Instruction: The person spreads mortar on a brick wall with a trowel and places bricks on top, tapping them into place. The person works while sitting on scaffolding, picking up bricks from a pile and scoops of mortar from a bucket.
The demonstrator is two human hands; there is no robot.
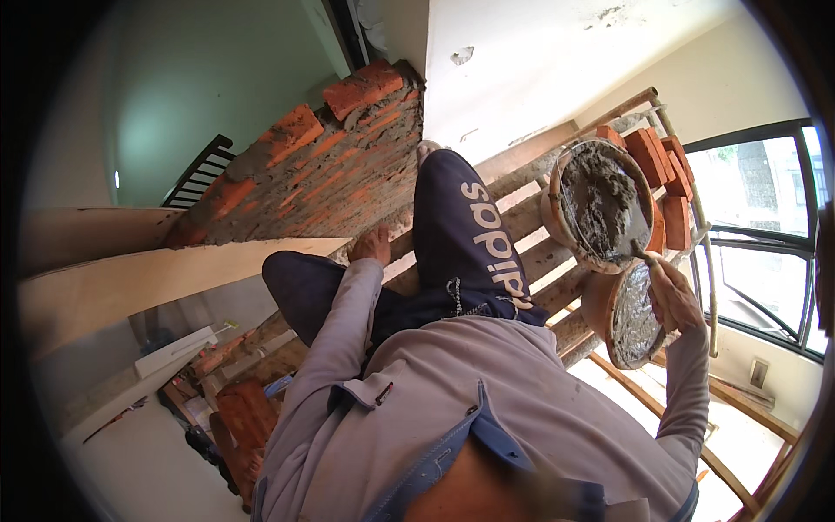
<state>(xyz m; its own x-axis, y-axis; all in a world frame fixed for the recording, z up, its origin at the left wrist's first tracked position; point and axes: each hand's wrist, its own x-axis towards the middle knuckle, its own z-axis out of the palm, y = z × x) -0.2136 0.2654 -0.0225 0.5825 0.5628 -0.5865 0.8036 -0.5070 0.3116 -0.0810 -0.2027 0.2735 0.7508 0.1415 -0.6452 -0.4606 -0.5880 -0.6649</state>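
My right hand (677, 296) is closed at the near rim of a round bucket, apparently around a trowel's handle. The trowel's blade (640, 233) seems to lie against the grey mortar (600, 196) in the bucket (553, 213); mud hides its outline. Below it, a second bucket (597, 300) holds shiny grey, water-like contents, partly behind my wrist. My left hand (372, 246) rests beside my knee on the edge of the boards, fingers apart and holding nothing. Ahead stands a red brick wall (322, 187) smeared with mortar, with loose-edged bricks (364, 90) along its top.
Several red bricks (654, 158) are stacked behind the mortar bucket on the slatted scaffold platform (522, 222). Gaps show between its poles. A metal-framed window (761, 244) is at the right. Lower left, more bricks (246, 416) and clutter lie below.
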